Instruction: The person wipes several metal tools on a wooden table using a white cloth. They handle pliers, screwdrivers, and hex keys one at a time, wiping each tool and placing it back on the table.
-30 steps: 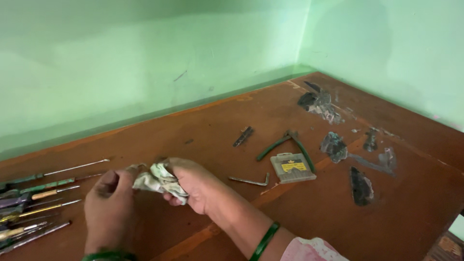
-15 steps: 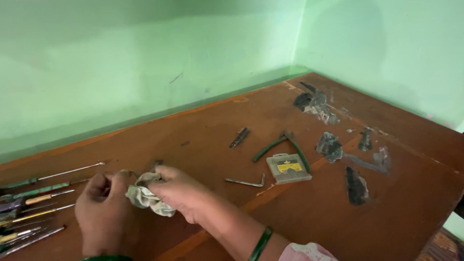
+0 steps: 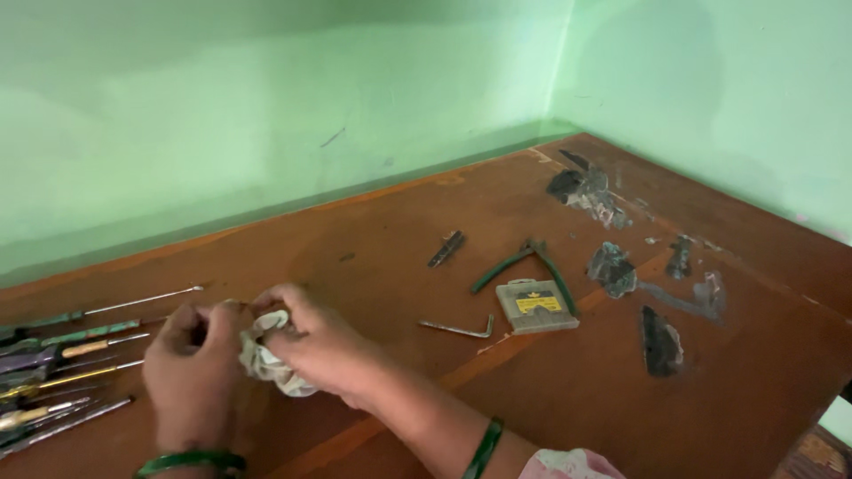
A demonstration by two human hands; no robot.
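My left hand (image 3: 193, 368) and my right hand (image 3: 321, 341) meet over the brown wooden table (image 3: 382, 231), both closed around a crumpled, dirty white cloth (image 3: 266, 359). The cloth bulges out between the two hands and hangs a little below them. Whether a small item sits inside the cloth is hidden by my fingers. A green bangle (image 3: 191, 461) circles my left wrist and another green bangle (image 3: 484, 448) my right forearm.
A row of screwdrivers (image 3: 62, 355) lies at the left edge. To the right lie a bent hex key (image 3: 461, 329), green-handled pliers (image 3: 528, 262), a small flat grey case (image 3: 535, 306), a dark metal piece (image 3: 446, 248) and several dark scraps (image 3: 661, 341). Green walls close the far sides.
Both hands with the cloth have drifted slightly left and nearer, and the cloth has been turned and bunched between them. The things on the table have not moved.
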